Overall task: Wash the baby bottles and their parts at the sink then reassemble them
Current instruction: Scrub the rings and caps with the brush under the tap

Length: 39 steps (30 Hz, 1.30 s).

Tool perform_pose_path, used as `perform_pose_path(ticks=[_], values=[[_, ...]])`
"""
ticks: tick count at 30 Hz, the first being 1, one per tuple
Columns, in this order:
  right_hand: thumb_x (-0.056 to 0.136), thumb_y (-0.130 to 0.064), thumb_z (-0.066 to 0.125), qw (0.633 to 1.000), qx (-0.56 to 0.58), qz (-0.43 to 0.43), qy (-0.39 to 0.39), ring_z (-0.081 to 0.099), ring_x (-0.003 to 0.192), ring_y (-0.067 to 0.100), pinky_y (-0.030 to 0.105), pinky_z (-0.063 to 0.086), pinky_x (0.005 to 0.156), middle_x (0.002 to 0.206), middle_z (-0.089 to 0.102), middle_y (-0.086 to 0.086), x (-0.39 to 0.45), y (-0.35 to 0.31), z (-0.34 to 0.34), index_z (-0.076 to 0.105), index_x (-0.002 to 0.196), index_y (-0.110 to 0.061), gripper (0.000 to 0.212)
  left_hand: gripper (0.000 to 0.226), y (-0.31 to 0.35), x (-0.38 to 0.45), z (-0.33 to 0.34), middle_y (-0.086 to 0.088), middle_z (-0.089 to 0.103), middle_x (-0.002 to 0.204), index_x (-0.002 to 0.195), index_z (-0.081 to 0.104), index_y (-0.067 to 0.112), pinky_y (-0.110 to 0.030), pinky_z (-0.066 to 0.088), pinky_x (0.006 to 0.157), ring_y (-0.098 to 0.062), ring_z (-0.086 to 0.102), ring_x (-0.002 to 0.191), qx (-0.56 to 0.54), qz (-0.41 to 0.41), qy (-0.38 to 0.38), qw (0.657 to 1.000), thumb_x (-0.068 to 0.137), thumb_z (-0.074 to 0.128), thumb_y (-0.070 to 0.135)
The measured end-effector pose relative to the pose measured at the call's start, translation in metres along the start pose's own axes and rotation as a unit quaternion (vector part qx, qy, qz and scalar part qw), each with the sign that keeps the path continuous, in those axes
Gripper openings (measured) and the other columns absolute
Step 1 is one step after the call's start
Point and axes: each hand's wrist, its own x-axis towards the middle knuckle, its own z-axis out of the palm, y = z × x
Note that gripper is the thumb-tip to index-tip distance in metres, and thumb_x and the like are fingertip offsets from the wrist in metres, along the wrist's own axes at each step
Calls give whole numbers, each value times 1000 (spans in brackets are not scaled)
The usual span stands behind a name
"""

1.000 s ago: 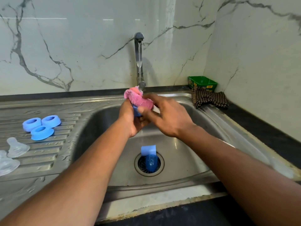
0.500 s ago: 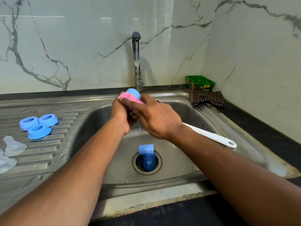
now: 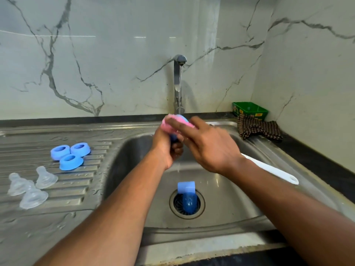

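Over the sink basin (image 3: pixel 226 191), under the running tap (image 3: pixel 179 81), my left hand (image 3: pixel 165 148) grips a blue bottle cap (image 3: pixel 173 138), mostly hidden by my fingers. My right hand (image 3: pixel 207 144) holds a pink sponge (image 3: pixel 172 121) pressed against the top of that cap. A second blue cap (image 3: pixel 187 196) lies on the drain. Three blue collar rings (image 3: pixel 70 155) and three clear teats (image 3: pixel 30 187) sit on the draining board at left.
A white brush handle (image 3: pixel 272 169) lies along the basin's right side behind my right wrist. A checked cloth (image 3: pixel 257 129) and a green box (image 3: pixel 249 110) sit at the back right corner. Water runs in a thin stream from the tap.
The sponge has shifted over the cap from its side to its top while both hands stay under the tap. The camera view has dropped slightly.
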Motion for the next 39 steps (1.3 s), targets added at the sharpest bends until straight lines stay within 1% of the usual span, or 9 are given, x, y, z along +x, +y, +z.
perform_pose_path(ticks=[5,10,15,20,24,28,32,36,39], values=[[105,-39,37,996,-32,80,-17,61,90,39,34,32,63,117,53,4,4,13,5,25,150,-52,48,43,0,0,2,-1,47,50,78,58,12,-19,18,39,-9,24,32,-34,-11,-32,999,100,32,38],[106,-39,34,985,-59,158,23,62,87,41,36,38,63,117,57,7,-3,26,-5,30,146,-47,41,41,-2,2,1,-9,66,75,110,61,5,-25,44,51,-17,46,52,-35,-34,-55,997,98,40,38],[101,-50,25,999,23,17,-27,61,87,34,32,33,61,109,53,1,-1,2,-6,33,148,-51,48,33,3,-1,0,-3,63,63,80,67,8,-18,44,46,-11,48,49,-91,-9,-106,990,92,49,33],[104,-38,41,996,-28,83,35,62,83,41,35,35,60,111,55,8,3,16,-4,36,148,-47,46,32,2,0,1,-4,47,60,81,65,10,-20,32,42,-12,32,44,-71,4,-85,994,86,57,41],[103,-30,44,981,-87,167,54,63,81,43,37,36,60,110,54,9,2,19,-8,39,145,-44,44,32,0,0,0,-4,47,62,90,61,9,-22,47,45,-15,49,46,-38,-12,-59,997,85,61,40],[101,-36,47,994,-22,76,79,62,69,40,33,35,54,100,57,7,-1,6,-11,48,141,-40,41,34,2,-1,-3,-4,55,64,88,63,6,-20,49,44,-15,57,46,-82,-13,-79,993,91,50,38],[102,-41,40,1000,-8,21,-13,62,87,38,34,36,62,114,55,4,1,0,-5,40,146,-46,43,44,4,1,-4,-5,60,56,70,68,3,-15,40,39,-12,53,40,-132,-9,-92,987,93,37,25],[101,-33,46,990,-51,130,16,62,92,43,39,39,66,116,54,8,5,16,-5,37,146,-47,48,35,2,0,0,-15,66,72,96,60,-2,-17,34,42,-18,49,46,-80,-27,-90,992,93,34,21],[101,-36,45,986,-45,151,53,61,83,43,36,35,62,105,53,7,0,23,-10,41,144,-46,43,32,0,-1,2,-18,69,83,108,59,-2,-24,46,50,-21,58,56,-44,-36,-105,993,97,37,19]])
